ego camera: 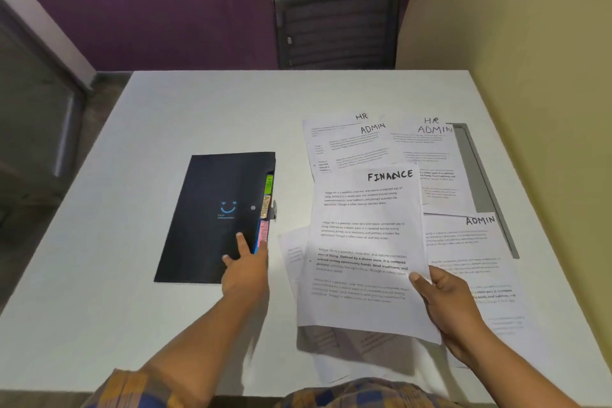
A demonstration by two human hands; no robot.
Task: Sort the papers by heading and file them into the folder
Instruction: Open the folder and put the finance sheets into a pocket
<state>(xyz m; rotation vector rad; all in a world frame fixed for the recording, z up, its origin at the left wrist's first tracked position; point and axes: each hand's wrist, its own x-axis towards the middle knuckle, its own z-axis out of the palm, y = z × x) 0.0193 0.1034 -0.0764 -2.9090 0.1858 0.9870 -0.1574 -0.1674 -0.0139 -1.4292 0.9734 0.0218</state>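
A black folder (215, 215) lies closed on the left half of a white bench (132, 308). Its cover carries a small blue smiley face and a line of print too small to read. Three index tabs (267, 205) stick out along its right edge: green, tan and pink (the tan one appears to read "ADMIN"; the other two are unclear).

The left hand (246, 270) rests on the cover's near right corner, fingers straight, beside the pink tab. The right hand (447, 305) grips the lower right edge of the FINANCE sheet (364, 242), thumb on top. The sheet is raised off the bench between the folder and the bench's right edge, and its heading is in black marker.

Under and behind it, loose papers (437, 159) overlap across the right half of the bench. Handwritten headings read "HR", "ADMIN", "HR", "ADMIN" toward the far edge and "ADMIN" nearer the right edge. A grey strip (480, 175) runs along the right edge, partly under the papers.

Beyond the far edge a black mesh chair (336, 23) stands against a purple wall (165, 10). A cream wall (530, 43) borders the right side.
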